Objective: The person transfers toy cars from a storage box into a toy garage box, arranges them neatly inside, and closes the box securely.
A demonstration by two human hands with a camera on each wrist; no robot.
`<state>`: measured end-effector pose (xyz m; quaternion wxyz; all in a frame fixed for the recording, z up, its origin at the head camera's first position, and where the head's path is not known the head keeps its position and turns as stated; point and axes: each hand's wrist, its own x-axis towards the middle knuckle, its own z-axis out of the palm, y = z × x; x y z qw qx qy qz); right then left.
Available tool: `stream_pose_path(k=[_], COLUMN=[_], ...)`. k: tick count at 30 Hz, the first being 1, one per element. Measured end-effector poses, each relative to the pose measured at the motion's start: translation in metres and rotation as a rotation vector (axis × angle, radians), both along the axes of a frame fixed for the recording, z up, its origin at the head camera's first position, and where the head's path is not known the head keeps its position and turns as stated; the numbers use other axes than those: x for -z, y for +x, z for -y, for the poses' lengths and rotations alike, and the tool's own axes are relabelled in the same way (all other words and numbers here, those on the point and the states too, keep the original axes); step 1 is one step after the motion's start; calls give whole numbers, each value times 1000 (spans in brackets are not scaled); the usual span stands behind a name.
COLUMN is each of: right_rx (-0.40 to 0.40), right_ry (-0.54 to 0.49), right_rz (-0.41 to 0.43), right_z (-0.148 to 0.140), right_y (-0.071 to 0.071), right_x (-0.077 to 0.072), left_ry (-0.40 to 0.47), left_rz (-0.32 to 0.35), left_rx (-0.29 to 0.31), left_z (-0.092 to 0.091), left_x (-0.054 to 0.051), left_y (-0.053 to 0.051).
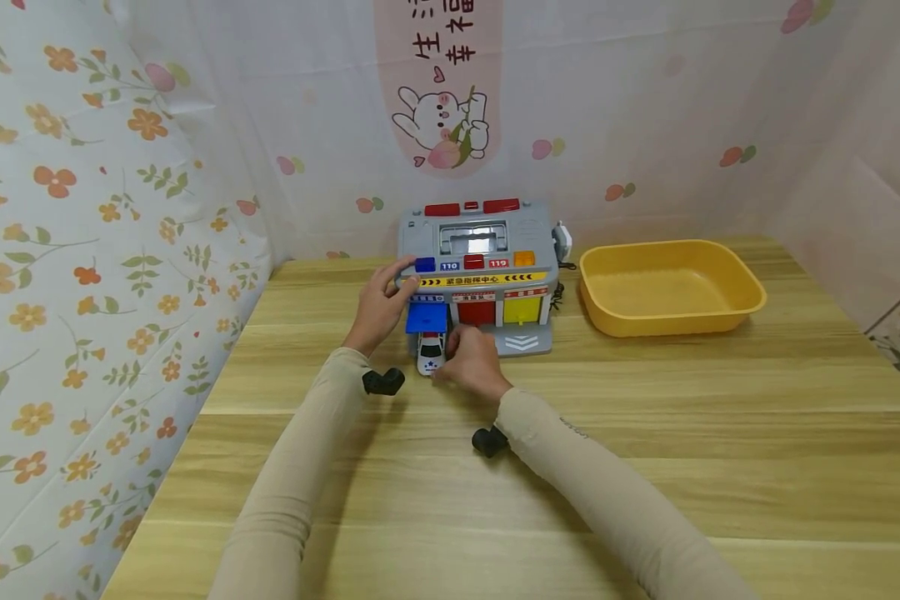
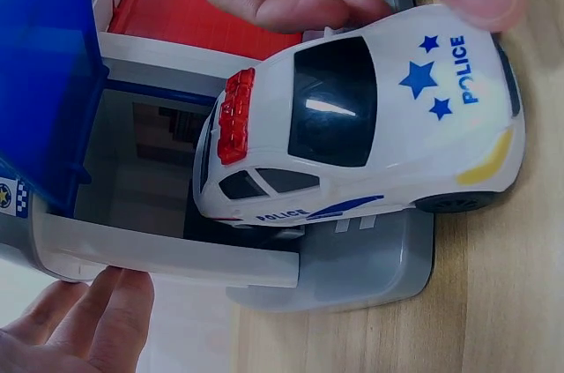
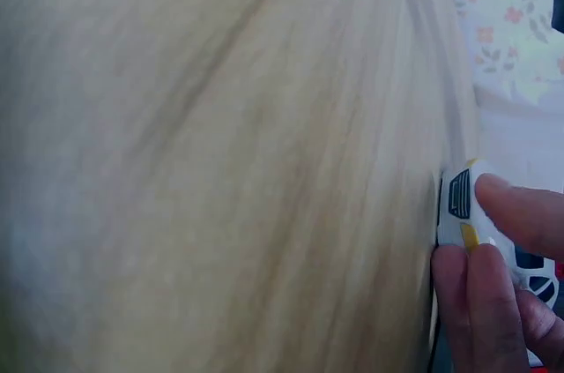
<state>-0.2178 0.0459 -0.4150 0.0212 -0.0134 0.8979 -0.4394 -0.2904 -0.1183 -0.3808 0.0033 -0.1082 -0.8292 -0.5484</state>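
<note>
A white toy police car (image 1: pixel 431 353) with a red light bar sits half in the left bay of a grey toy rescue station (image 1: pixel 532 342). Its nose points toward me, and the blue door (image 1: pixel 427 317) is raised over its rear. My right hand (image 1: pixel 474 360) pinches the car near its front; in the left wrist view the thumb lies on the hood (image 2: pixel 397 47). In the right wrist view, fingers (image 3: pixel 493 302) press the car's side. My left hand (image 1: pixel 381 304) grips the station's left front corner, with several fingertips (image 2: pixel 110 311) against its side wall.
A yellow plastic basin (image 1: pixel 671 325) stands right of the station. Red (image 1: pixel 477 314) and yellow (image 1: pixel 522 310) doors close the station's other bays. Floral cloth (image 1: pixel 120 250) hangs at the left and behind the wooden table (image 1: pixel 450 500).
</note>
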Motion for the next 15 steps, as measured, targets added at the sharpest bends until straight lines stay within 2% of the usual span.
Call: stream_pose_path(k=[7, 15], right_rx=[-35, -36], right_ry=[121, 139], right_rz=[-74, -94], right_z=[4, 5], right_y=[-1, -1], right_x=[1, 0], left_ry=[5, 10], left_rz=[-8, -15], left_rx=[-8, -4], left_z=[0, 0], left_x=[2, 2], left_y=[0, 0])
